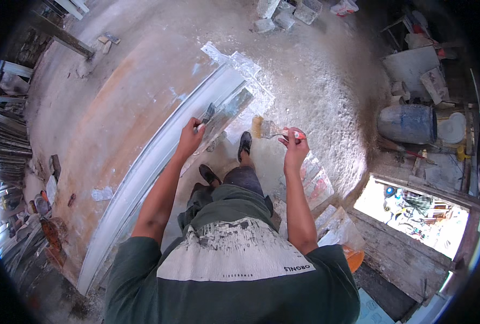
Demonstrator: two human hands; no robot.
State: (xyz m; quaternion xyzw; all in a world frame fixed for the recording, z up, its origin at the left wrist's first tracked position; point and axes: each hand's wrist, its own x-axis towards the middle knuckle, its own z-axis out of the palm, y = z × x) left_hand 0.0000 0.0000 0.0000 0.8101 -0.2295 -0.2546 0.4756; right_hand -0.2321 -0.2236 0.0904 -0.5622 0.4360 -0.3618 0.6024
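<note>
My left hand (190,136) is closed round the handle of a putty knife (208,112). Its grey blade points up and away, over the inner edge of a long white moulding (137,178). Below the blade, a narrow worn board (232,105) with white and grey smears lies along that edge. To the right, my right hand (294,148) grips a paintbrush (269,129) by its red-orange handle. The brush's yellowish bristles point left, toward the board's end, and touch nothing that I can see.
White-crusted pieces (259,70) lie at the moulding's far end. A blue barrel (407,124) lies at the right, above a wooden-framed opening (413,216). Pale blocks and containers (283,19) stand far ahead. Stacked strips (5,146) line the left, near a wooden post (62,38).
</note>
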